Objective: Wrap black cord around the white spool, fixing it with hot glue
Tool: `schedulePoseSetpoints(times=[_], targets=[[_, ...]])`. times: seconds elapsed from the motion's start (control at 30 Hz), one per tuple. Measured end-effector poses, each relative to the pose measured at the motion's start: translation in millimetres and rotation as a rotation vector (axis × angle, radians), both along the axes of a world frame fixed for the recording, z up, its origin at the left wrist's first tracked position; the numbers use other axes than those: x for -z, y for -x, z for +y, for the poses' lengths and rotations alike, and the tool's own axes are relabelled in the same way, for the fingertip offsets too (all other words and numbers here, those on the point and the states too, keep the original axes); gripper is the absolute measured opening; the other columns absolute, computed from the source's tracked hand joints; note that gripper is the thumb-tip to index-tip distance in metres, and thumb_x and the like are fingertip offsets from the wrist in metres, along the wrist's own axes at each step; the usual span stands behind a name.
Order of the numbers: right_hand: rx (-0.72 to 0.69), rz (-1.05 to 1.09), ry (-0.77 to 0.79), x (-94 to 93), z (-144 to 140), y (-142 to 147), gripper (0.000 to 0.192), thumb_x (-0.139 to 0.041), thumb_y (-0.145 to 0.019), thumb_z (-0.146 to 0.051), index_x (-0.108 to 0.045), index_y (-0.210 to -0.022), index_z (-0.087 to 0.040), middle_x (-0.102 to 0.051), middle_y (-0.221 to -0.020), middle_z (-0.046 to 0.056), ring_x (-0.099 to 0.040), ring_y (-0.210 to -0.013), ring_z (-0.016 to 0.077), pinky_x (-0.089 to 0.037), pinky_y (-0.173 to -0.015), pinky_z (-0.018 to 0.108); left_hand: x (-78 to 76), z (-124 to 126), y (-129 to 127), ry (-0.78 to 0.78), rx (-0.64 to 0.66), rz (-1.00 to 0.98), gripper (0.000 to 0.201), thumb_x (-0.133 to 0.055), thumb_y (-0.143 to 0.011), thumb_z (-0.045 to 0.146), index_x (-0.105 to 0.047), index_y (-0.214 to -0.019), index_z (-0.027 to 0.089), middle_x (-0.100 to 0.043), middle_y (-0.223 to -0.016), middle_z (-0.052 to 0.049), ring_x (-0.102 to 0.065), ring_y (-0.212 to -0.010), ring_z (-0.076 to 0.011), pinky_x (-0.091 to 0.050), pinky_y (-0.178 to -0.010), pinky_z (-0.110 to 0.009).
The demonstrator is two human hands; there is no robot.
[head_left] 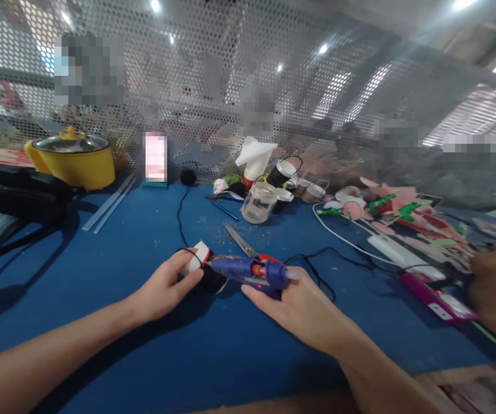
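My right hand (293,299) grips a blue glue gun (252,272) with a clear stick poking from its back end. The gun's nozzle points left and meets or nearly meets a small white and black cup-like piece (196,259) with a red edge. Fingers of my left hand (165,284) are closed around that piece; a thin black cord or wire loops over it. Just beyond the gun lie scissors (243,240) with red handles, partly hidden behind it. The exact contact at the nozzle is too small to tell.
A clear plastic jar (259,204), a blue pen (226,211) and several small cups stand or lie further back. Left are a yellow pot (75,164) and clear glue sticks (110,204). Right, a purple power strip (437,299), cables and another person's hand (495,287).
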State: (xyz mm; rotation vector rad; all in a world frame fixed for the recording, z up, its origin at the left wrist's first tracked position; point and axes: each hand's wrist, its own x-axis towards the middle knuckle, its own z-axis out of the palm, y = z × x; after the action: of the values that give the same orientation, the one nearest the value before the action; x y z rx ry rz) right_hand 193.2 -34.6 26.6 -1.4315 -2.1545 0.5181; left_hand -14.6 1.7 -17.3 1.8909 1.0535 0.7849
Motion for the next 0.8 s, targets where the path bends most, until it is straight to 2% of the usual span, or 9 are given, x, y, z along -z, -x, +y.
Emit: schedulePoseSetpoints(times=[0.23,0.37,0.53,0.8], targets=[[-0.008,-0.025,-0.021,2.0,0.5,-2.5,0.016,-0.05,-0.076,-0.029,-0.056,-0.067,-0.017,-0.062,-0.063,0.001,-0.056,-0.056,0.0136,-0.045,-0.057,0.024,-0.7,0.1,0.2,-0.039,0.009,0.019,0.022,-0.039,-0.081,0.03,-0.051,-0.091,0.014,-0.053,-0.097,-0.008,-0.049,-0.088,-0.0194,-0.039,-0.082,-0.032],[-0.025,-0.034,-0.002,2.6,0.4,-4.5,0.018,-0.05,-0.076,-0.03,-0.056,-0.066,-0.017,-0.061,-0.06,0.001,-0.055,-0.053,0.0132,-0.044,-0.052,0.023,-1.8,0.0,1.0,-0.066,0.03,0.038,0.021,-0.039,-0.082,0.03,-0.052,-0.088,0.015,-0.054,-0.094,-0.007,-0.049,-0.084,-0.0178,-0.041,-0.078,-0.03],[-0.017,-0.042,0.008,0.6,2.5,-6.9,0.018,-0.05,-0.076,-0.03,-0.061,-0.075,-0.016,-0.064,-0.069,0.005,-0.059,-0.066,0.0177,-0.046,-0.06,0.026,-3.4,1.4,2.5,-0.093,0.045,0.055,0.019,-0.04,-0.082,0.029,-0.052,-0.083,0.015,-0.054,-0.096,-0.007,-0.049,-0.085,-0.017,-0.04,-0.078,-0.028],[-0.038,-0.012,0.032,0.5,1.1,-6.9,0.018,-0.05,-0.077,-0.03,-0.061,-0.076,-0.016,-0.064,-0.069,0.004,-0.059,-0.064,0.0166,-0.047,-0.063,0.026,-3.1,2.0,3.6,-0.106,0.074,0.051,0.018,-0.04,-0.082,0.027,-0.052,-0.085,0.014,-0.054,-0.102,-0.008,-0.05,-0.092,-0.0181,-0.039,-0.083,-0.029]])
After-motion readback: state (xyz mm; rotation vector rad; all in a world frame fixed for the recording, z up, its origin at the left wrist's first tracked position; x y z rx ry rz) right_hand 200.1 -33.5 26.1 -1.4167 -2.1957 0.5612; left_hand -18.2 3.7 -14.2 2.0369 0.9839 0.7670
